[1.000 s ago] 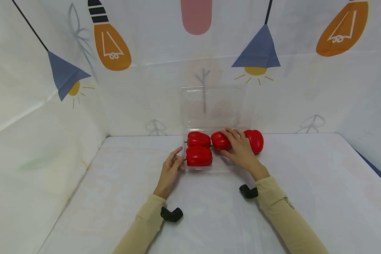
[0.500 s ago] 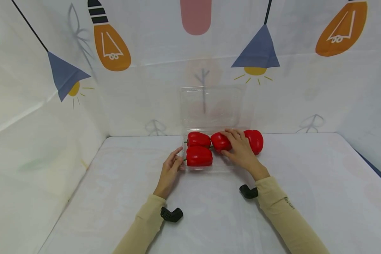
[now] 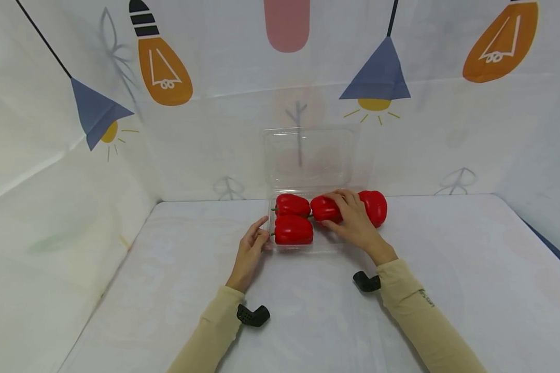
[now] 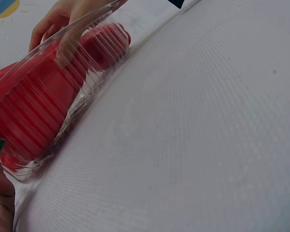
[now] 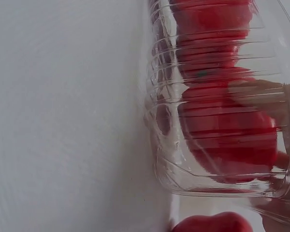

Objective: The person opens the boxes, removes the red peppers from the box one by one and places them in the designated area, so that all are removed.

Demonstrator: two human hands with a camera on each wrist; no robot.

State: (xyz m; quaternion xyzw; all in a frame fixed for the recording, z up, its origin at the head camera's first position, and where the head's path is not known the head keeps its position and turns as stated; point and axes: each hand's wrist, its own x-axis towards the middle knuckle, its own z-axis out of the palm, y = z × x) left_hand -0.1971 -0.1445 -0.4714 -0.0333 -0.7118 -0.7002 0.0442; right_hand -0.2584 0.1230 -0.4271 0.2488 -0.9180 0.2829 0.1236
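The right hand [image 3: 352, 220], half closed and nearer, holds the red pepper [image 3: 325, 208] which lies crosswise under it in the clear container [image 5: 171, 175], while the left hand [image 3: 250, 250] rests loosely at the container's left side.

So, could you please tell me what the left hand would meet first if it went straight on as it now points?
The left hand would most likely meet the left side of the clear container first, ahead of the nearest red pepper, though the exact gap, if any, is unclear.
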